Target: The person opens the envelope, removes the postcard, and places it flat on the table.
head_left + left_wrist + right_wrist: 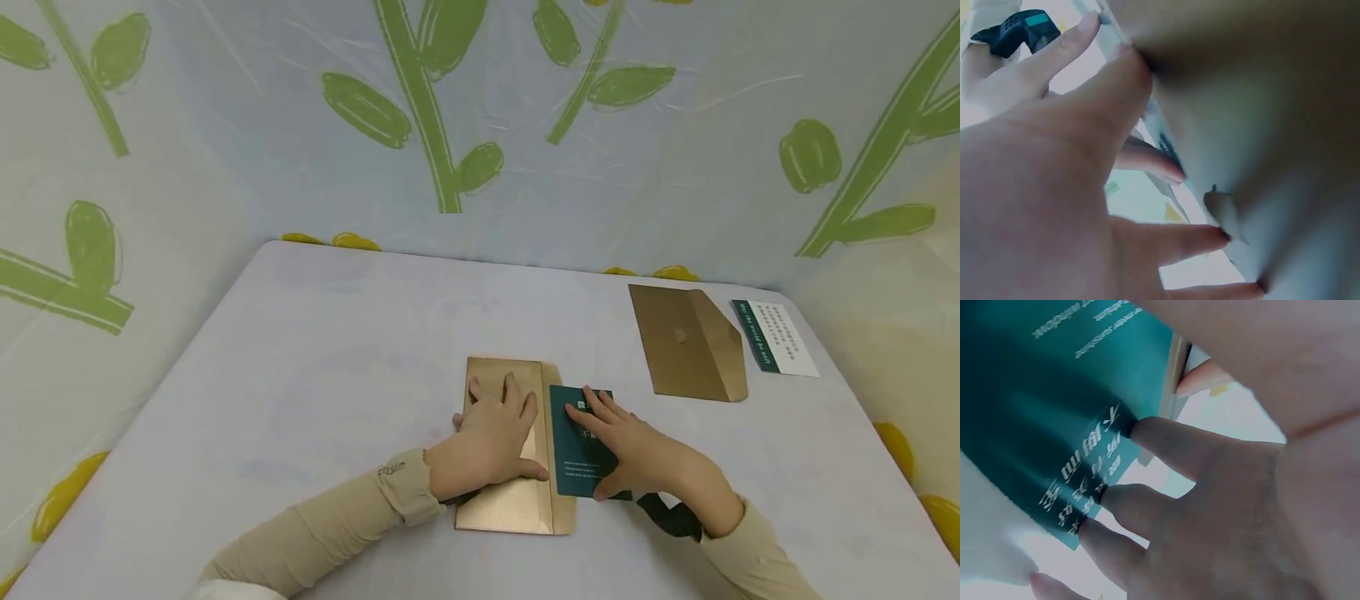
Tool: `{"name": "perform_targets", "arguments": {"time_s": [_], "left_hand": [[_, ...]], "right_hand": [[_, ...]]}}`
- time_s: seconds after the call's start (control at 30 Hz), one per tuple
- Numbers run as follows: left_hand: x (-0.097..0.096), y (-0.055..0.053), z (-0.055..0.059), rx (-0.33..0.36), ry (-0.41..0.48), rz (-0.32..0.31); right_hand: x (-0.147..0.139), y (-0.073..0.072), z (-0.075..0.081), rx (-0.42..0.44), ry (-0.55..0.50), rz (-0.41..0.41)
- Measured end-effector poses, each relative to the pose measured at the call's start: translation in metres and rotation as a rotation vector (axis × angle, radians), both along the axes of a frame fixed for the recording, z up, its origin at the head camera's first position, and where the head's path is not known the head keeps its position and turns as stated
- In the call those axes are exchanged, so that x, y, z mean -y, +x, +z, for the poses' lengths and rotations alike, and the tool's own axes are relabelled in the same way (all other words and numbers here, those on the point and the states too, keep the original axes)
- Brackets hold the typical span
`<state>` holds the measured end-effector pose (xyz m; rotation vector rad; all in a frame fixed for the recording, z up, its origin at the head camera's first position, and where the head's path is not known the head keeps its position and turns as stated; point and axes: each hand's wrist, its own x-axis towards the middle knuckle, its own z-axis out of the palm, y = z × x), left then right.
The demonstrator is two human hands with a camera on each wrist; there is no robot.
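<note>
Looking down from the head view, I see a gold envelope [498, 512] on the desk [300, 400], its long axis running away from the person, and a dark green card [566, 442] nearly parallel on its right, overlapping the opened flap [564, 517]. The left grip [487, 437] spreads over the envelope, unclosed; the right grip [633, 450], nearer the card, rests on it, grasping nothing. The left wrist view shows fingertips [1210, 237] against the envelope's shadowed face; the right wrist view, white lettering [1088, 447] on smooth green.
</note>
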<state>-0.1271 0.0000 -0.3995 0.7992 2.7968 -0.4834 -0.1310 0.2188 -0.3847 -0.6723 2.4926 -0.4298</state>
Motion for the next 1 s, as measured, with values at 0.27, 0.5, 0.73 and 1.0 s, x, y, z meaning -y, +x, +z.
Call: {"name": "perform_targets", "arguments": {"time_s": [0.27, 0.5, 0.73, 1.0], "left_hand": [[0.007, 0.005, -0.004, 0.089, 0.151, 0.132], [0.018, 0.006, -0.003, 0.172, 0.290, 0.066], [0.029, 0.013, 0.001, 0.231, 0.331, 0.012], [0.029, 0.025, 0.003, 0.204, 0.290, -0.029]], "right_hand": [[-0.010, 0.004, 0.000, 0.014, -0.006, -0.019], [-0.019, 0.008, 0.001, 0.069, -0.002, -0.076], [-0.032, 0.015, -0.002, 0.085, -0.019, -0.102], [-0.052, 0.023, -0.005, 0.107, -0.057, -0.127]]}}
